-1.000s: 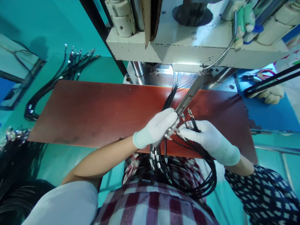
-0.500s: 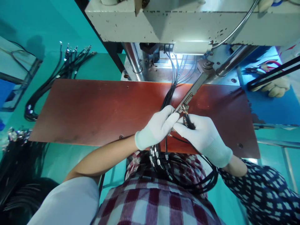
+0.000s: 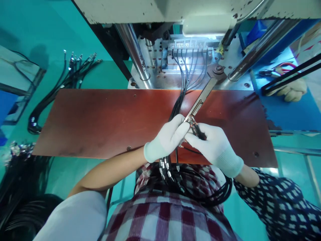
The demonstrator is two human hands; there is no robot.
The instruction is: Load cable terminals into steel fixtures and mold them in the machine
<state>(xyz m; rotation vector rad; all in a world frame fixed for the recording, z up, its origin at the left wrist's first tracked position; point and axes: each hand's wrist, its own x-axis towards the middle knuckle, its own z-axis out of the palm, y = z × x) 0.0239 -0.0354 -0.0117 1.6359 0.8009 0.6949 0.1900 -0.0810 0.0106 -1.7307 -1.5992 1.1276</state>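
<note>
Both hands wear white gloves and meet over the red-brown board. My left hand is closed, thumb and fingertips pinched at the lower end of a slotted metal bar; what lies between them is hidden. My right hand is closed around a short bunch of black cables, whose metal connectors touch or nearly touch the bar's end. Beside my left hand, other black cables run up into a lit metal mold. Cable ends with metal tips hang below my left wrist.
A press with steel posts and a white cylinder stands ahead. Cable bundles lie at the left, with more connectors lower down. On a blue surface at the right are pliers and a glove.
The press's upper block with the white cylinder has risen, showing more of the mold. My right hand has shifted slightly left with the connectors. My left hand has hardly moved.
</note>
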